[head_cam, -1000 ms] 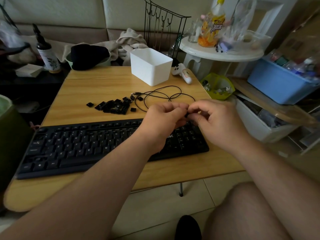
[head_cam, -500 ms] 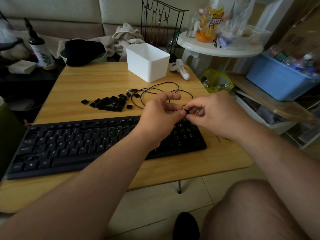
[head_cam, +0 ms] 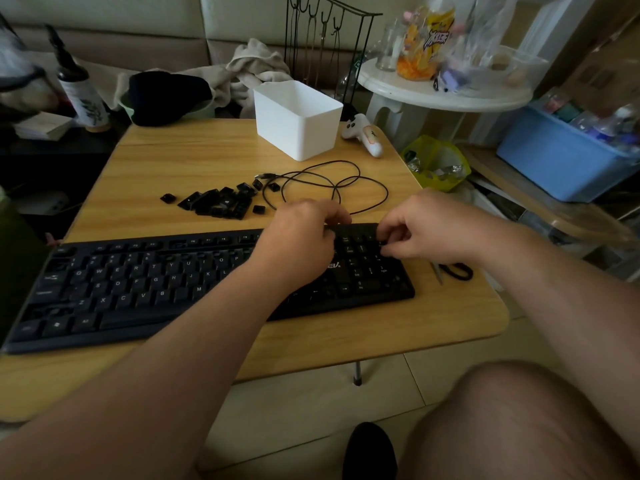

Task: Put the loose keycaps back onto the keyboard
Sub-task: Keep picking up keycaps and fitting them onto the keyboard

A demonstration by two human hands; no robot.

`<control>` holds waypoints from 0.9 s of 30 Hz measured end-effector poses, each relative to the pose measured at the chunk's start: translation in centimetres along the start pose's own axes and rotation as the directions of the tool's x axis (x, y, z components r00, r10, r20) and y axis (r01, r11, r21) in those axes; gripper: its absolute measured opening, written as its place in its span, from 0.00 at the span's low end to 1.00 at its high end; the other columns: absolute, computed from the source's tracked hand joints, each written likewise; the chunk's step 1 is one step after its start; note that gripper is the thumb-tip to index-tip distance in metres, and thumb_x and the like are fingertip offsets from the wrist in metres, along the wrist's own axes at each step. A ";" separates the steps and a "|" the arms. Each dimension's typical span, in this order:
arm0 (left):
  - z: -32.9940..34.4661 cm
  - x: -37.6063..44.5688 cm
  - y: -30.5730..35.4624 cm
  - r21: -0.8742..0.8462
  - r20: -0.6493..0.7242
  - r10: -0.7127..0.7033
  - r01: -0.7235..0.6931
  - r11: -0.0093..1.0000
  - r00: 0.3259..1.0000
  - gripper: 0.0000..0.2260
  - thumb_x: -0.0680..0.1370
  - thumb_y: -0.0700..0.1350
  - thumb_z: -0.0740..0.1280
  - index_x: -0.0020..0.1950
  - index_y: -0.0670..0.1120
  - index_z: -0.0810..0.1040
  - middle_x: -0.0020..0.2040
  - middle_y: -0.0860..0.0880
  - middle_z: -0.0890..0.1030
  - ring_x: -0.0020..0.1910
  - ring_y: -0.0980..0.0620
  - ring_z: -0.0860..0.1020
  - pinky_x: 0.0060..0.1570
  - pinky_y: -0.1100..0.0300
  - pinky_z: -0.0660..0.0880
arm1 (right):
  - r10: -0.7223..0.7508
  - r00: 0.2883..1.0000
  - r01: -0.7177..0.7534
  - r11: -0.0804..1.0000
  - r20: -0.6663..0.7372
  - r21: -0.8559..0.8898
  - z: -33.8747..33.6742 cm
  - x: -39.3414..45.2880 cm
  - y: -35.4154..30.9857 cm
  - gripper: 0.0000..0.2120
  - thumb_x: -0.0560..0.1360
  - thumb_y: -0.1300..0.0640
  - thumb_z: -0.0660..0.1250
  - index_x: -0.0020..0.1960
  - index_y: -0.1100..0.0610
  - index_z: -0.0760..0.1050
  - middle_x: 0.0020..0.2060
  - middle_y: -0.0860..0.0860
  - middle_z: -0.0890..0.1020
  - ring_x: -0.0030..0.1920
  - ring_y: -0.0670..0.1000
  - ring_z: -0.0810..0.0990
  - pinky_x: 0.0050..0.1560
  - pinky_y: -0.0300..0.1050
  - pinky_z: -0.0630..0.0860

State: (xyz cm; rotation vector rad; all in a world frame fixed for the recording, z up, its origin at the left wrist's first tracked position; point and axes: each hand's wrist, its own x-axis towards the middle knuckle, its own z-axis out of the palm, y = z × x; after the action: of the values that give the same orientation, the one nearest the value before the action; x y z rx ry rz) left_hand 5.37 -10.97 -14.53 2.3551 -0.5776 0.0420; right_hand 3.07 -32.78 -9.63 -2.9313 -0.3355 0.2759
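Observation:
A black keyboard point(head_cam: 138, 282) lies across the near part of the wooden table point(head_cam: 194, 157). Behind it sits a pile of several loose black keycaps point(head_cam: 214, 202). My left hand point(head_cam: 298, 240) is over the keyboard's right part, its fingers curled down onto the far edge above the number pad. My right hand point(head_cam: 433, 226) hovers at the number pad's upper right corner, thumb and forefinger pinching a small dark keycap point(head_cam: 382, 243) against the keys. Most of that keycap is hidden by my fingers.
A black cable point(head_cam: 329, 188) loops behind my hands. A white bin point(head_cam: 298, 119) and a white handheld device point(head_cam: 363, 133) stand at the table's back. Black-handled scissors point(head_cam: 453, 270) lie right of the keyboard. A blue crate point(head_cam: 561, 164) and a round white side table point(head_cam: 443, 95) sit to the right.
My hands, pinching a keycap together above the keyboard, have separated and lowered. The right one now works at the number pad's corner while the left has settled on the keyboard's far edge.

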 end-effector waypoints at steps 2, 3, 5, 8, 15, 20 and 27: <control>-0.3 0.0 -0.5 0.099 -0.006 0.025 -0.025 0.995 1.000 0.16 0.81 0.40 0.65 0.61 0.58 0.83 0.56 0.55 0.82 0.57 0.54 0.75 0.52 0.60 0.75 | 0.001 0.999 0.000 1.000 0.043 -0.024 -0.2 0.3 -0.1 0.11 0.76 0.48 0.76 0.58 0.45 0.84 0.43 0.39 0.84 0.45 0.38 0.81 0.49 0.43 0.81; -0.4 0.0 -0.7 0.132 -0.013 0.037 -0.035 0.991 0.999 0.16 0.81 0.40 0.65 0.61 0.58 0.83 0.57 0.55 0.83 0.60 0.51 0.74 0.57 0.55 0.75 | -0.002 0.998 0.004 0.999 0.056 -0.039 -0.3 0.5 -0.3 0.11 0.76 0.48 0.75 0.58 0.45 0.83 0.43 0.39 0.84 0.45 0.38 0.81 0.50 0.43 0.81; -0.4 0.1 -1.0 0.144 -0.021 0.051 -0.047 0.988 0.999 0.15 0.81 0.42 0.65 0.60 0.59 0.84 0.57 0.55 0.84 0.63 0.47 0.73 0.64 0.48 0.74 | -0.006 0.997 0.012 0.997 0.074 -0.079 -0.5 0.9 -0.6 0.12 0.76 0.47 0.75 0.59 0.44 0.83 0.45 0.39 0.83 0.47 0.39 0.80 0.50 0.43 0.80; 0.2 0.2 -1.3 0.154 -0.001 0.103 -0.101 0.983 0.995 0.16 0.80 0.43 0.66 0.60 0.62 0.84 0.57 0.58 0.84 0.62 0.47 0.74 0.66 0.44 0.72 | -0.010 0.995 0.024 0.991 0.101 -0.130 -0.6 1.3 -1.0 0.11 0.77 0.47 0.74 0.58 0.44 0.83 0.47 0.39 0.82 0.49 0.42 0.79 0.53 0.47 0.81; 1.5 -0.2 -0.9 0.218 0.077 0.177 -0.190 0.957 0.981 0.19 0.78 0.44 0.64 0.62 0.65 0.82 0.61 0.58 0.82 0.64 0.45 0.72 0.65 0.43 0.70 | 0.001 0.989 0.034 0.969 0.146 -0.243 -1.1 2.1 -2.6 0.05 0.76 0.49 0.75 0.52 0.45 0.85 0.42 0.41 0.82 0.46 0.44 0.79 0.49 0.48 0.81; 1.8 -0.9 0.0 0.309 0.101 0.208 -0.229 0.923 0.973 0.17 0.83 0.50 0.62 0.67 0.68 0.78 0.66 0.58 0.77 0.69 0.45 0.67 0.64 0.46 0.66 | 0.040 0.988 0.009 0.950 0.152 -0.312 -1.2 2.4 -3.4 0.01 0.76 0.51 0.75 0.48 0.46 0.84 0.41 0.43 0.80 0.45 0.45 0.77 0.46 0.46 0.80; 1.7 -1.2 0.4 0.370 0.113 0.243 -0.267 0.890 0.964 0.16 0.84 0.56 0.59 0.68 0.69 0.77 0.67 0.56 0.76 0.69 0.44 0.66 0.63 0.45 0.64 | 0.075 0.988 -0.023 0.939 0.138 -0.342 -1.1 2.5 -4.2 0.07 0.76 0.59 0.72 0.42 0.47 0.82 0.39 0.45 0.80 0.45 0.49 0.79 0.42 0.46 0.80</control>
State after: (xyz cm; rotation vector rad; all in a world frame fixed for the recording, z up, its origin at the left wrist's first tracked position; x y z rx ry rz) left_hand 3.85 -11.84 -15.73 2.6459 -0.9860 0.2186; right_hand 4.83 -28.29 -8.12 -3.2712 -0.3640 0.4931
